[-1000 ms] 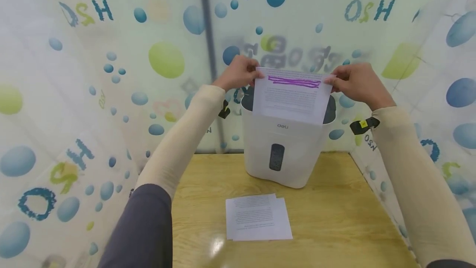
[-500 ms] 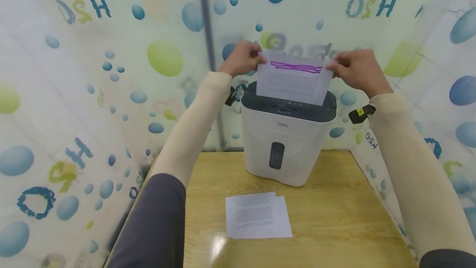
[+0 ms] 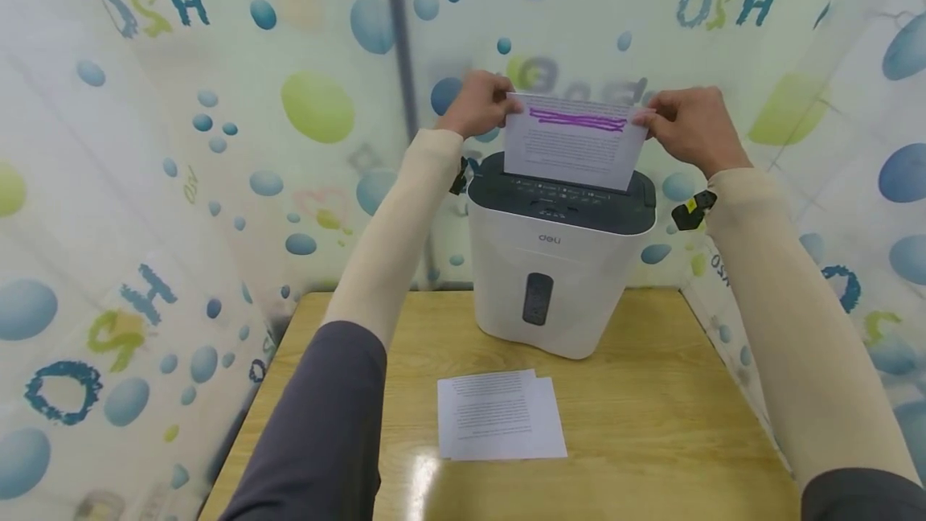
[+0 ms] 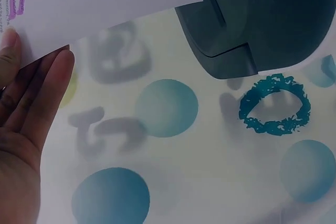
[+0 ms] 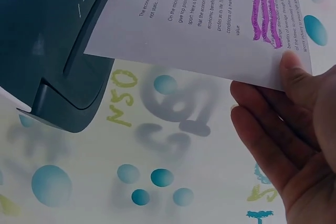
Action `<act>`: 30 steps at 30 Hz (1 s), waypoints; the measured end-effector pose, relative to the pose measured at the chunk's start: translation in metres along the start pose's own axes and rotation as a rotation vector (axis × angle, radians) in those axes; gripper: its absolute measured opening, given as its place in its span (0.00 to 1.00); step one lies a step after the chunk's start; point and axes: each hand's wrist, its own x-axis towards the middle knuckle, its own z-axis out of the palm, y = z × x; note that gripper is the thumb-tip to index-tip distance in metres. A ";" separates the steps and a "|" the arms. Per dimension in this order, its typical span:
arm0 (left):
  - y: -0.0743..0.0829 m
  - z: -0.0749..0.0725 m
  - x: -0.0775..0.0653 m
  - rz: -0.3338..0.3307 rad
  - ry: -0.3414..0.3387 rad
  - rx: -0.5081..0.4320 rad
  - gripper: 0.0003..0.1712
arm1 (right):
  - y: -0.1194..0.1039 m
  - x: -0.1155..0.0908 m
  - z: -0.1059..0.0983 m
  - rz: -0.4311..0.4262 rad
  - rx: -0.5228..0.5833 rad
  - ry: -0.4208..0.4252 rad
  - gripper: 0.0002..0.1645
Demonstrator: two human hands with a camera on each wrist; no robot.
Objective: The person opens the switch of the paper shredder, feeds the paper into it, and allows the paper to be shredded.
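Observation:
A printed sheet of paper [image 3: 575, 147] with thick purple lines across its upper part stands upright over the dark top of a white deli paper shredder [image 3: 579, 264]. My left hand [image 3: 476, 105] pinches its upper left corner between thumb and fingers. The upper right corner is pinched by my right hand [image 3: 690, 129]. In the left wrist view the sheet's lower corner is close to the slot in the shredder lid [image 4: 273, 19]. Whether the lower edge has entered the slot I cannot tell.
Several printed sheets [image 3: 492, 416] lie overlapping on the wooden table [image 3: 651, 408] in front of the shredder. Behind and to both sides hangs a patterned curtain [image 3: 318, 22], close to the shredder's back.
Both hands have lifted the sheet up and back from in front of the shredder to above its lid. The dark lid, mostly covered by paper before, now shows. The table sheets stay put.

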 end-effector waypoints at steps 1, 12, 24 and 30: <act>-0.001 0.002 0.001 -0.002 0.002 -0.002 0.12 | 0.001 0.001 0.001 0.001 0.000 0.002 0.24; -0.011 0.017 0.013 -0.042 -0.014 -0.025 0.11 | 0.011 0.005 0.012 0.045 0.016 -0.045 0.26; -0.016 0.028 0.009 -0.110 -0.066 -0.039 0.10 | 0.019 0.007 0.019 0.042 0.004 -0.123 0.25; -0.018 0.030 0.008 -0.115 -0.095 -0.027 0.09 | 0.019 0.008 0.020 0.034 -0.011 -0.174 0.25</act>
